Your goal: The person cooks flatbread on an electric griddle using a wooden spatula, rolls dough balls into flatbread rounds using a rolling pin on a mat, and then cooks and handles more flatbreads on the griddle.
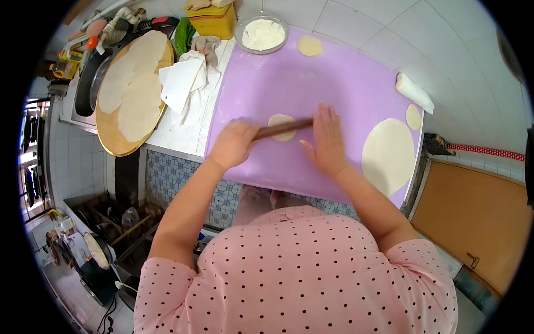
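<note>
A thin dark wooden rolling pin lies across a small round of dough on the purple mat. My left hand is closed over the pin's left end, slightly blurred. Flat on its right end rests my right hand, fingers stretched forward and thumb apart. A large flattened dough sheet is to the right of my right hand, with a small dough round beyond it. Another small round sits at the mat's far edge.
A glass bowl of flour stands at the back beside a yellow container. White cloth or paper lies left of the mat. Farther left, a round wooden board holds dough sheets. A white roll is near the right wall.
</note>
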A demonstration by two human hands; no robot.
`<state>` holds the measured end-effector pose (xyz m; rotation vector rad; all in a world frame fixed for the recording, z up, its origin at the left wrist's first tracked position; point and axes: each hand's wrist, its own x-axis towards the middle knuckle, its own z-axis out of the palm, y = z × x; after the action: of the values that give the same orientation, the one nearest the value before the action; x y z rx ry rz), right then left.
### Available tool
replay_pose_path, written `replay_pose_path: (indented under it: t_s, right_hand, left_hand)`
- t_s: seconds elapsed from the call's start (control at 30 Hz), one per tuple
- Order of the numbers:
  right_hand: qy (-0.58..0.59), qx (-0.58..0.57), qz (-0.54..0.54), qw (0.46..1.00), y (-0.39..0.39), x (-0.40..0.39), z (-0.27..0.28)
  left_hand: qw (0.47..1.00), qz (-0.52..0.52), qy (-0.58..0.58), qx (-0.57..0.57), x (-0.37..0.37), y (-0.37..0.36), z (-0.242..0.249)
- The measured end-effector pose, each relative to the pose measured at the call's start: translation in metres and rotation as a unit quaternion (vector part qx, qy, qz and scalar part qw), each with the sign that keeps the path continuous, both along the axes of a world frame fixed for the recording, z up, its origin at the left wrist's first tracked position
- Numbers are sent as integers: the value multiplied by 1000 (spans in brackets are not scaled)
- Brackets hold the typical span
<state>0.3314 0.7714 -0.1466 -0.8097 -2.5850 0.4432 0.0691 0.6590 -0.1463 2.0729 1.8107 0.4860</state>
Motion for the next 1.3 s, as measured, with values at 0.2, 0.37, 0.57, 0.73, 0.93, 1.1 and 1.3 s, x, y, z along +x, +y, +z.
replay_pose_path:
  t_s: [0.2, 0.37, 0.57, 0.73, 0.93, 1.1, 1.3]
  right_hand:
    - [-142, -21, -94, 985, 25, -32, -31]
    - [-92, 24, -103, 990, 53, -41, -34]
    - [-106, -33, -31, 993, -13, -1, -24]
    - [-64, 62, -124, 988, 93, -55, -46]
    - [-125, -22, -7, 992, 9, 1, -19]
    - [-61, -99, 60, 991, -1, 18, -13]
    - [37, -148, 31, 988, 74, -49, -27]
  left_hand:
    - [986, 73, 112, 103, 12, 62, -17]
    - [978, 148, 116, 89, 13, 77, -27]
    - [985, 106, 138, 13, 33, 20, -26]
    - [964, 191, 146, 110, 10, 112, -25]
    - [984, 129, 117, 37, 41, 26, -23]
    - [993, 70, 84, 43, 33, -17, -25]
    - [973, 220, -11, 76, -15, -56, -25]
